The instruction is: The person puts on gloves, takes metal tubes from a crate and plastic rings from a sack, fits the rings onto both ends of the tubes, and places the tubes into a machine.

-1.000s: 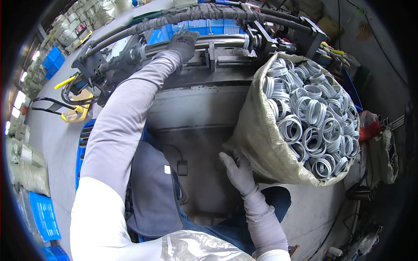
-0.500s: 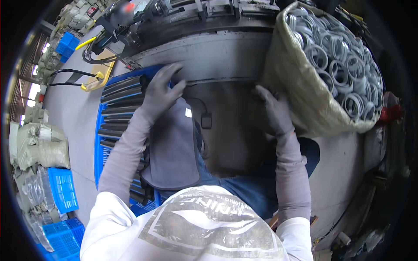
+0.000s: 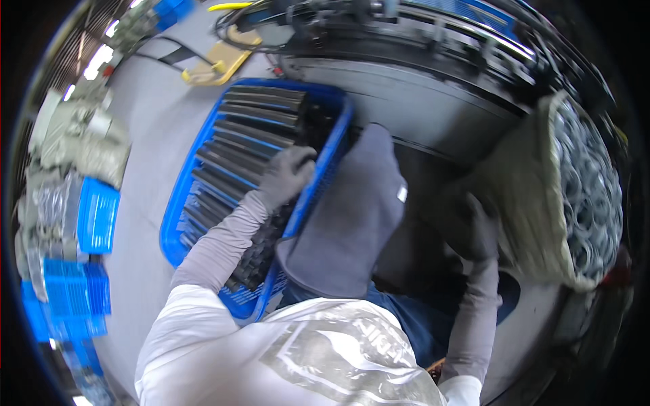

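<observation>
My left hand (image 3: 288,177), in a grey glove, is over the right side of a blue plastic basket (image 3: 175,223). Its fingers are loosely bent and apart, with nothing visible in them. Black tubes (image 3: 233,155) lie side by side in this basket, just left of the hand. On the right, my gloved right hand (image 3: 476,233) hovers beside a woven sack (image 3: 528,203), blurred and in shadow. Its fingers are spread and it appears to hold nothing. A dark grey pad (image 3: 349,210) lies over my left leg, between the hands.
Grey rings (image 3: 588,196) fill the mouth of the sack. A machine with rails (image 3: 433,40) runs along the far side above a pale panel (image 3: 406,95). Farther left are a yellow stand (image 3: 223,62), blue crates (image 3: 74,291) and pale bags (image 3: 98,145).
The view has swung left, so basket and sack appear farther right. My left hand has come down from the basket's far corner to over the tubes. The right hand stays near the sack.
</observation>
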Available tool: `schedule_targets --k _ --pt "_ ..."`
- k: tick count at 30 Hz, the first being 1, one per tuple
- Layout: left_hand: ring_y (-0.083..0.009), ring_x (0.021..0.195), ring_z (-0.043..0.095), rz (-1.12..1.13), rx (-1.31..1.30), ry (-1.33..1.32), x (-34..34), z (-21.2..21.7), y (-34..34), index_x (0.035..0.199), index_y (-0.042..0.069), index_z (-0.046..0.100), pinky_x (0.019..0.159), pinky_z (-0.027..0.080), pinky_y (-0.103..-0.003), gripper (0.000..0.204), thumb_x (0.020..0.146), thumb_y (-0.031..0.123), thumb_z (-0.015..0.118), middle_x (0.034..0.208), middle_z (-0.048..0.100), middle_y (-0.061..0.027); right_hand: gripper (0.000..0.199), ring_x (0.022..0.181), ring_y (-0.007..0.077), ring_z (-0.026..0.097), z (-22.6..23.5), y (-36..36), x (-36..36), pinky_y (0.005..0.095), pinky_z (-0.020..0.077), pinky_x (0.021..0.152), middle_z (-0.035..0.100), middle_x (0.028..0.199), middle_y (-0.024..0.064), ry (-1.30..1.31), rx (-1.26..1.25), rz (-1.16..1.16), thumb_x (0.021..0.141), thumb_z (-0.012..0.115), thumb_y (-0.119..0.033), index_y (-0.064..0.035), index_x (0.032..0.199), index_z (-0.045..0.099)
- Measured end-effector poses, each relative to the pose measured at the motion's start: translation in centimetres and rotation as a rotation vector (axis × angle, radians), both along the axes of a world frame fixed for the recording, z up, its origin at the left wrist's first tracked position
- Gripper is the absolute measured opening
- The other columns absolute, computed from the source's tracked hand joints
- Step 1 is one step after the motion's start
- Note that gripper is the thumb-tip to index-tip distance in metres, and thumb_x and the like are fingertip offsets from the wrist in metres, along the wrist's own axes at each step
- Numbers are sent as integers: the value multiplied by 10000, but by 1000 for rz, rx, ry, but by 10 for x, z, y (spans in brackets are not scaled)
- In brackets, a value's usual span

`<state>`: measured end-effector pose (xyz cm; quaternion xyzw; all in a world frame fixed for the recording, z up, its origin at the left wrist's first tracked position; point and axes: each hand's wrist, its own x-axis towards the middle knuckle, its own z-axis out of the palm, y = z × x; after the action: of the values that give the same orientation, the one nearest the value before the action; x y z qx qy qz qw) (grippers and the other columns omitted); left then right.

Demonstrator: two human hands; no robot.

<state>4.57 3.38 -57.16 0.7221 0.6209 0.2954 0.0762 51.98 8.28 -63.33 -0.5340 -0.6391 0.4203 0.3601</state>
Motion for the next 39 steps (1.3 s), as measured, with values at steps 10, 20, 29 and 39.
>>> schedule_targets --k 10,20,29,39 --pt "-381 1344 570 60 -150 561 -195 -68 -37 1363 39 632 1155 447 -485 559 805 52 629 1399 632 -212 392 1231 270 684 -1 4 30 388 523 1095 701 1351 159 -166 -114 -91 1110 541 -254 -22 1405 655" --pt "-418 1302 517 103 -422 724 -226 -49 -30 1352 99 639 1091 407 -585 699 696 197 861 1331 592 -188 250 1001 179 729 202 -49 -12 299 578 933 786 1112 99 -268 398 -102 997 677 13 -8 1235 752" --pt "-411 1044 680 -353 129 51 62 97 25 1230 48 637 895 550 -491 541 722 157 789 1197 660 -180 665 1403 392 538 236 11 77 488 475 1159 602 1481 160 -893 720 -182 800 674 34 -130 1441 602" --pt "-382 1020 670 -426 -11 210 124 65 45 1141 35 634 881 540 -480 524 692 243 808 1060 679 -164 478 1134 350 667 239 24 87 465 548 972 685 1265 108 -1154 666 -114 831 830 -177 -153 1279 666"
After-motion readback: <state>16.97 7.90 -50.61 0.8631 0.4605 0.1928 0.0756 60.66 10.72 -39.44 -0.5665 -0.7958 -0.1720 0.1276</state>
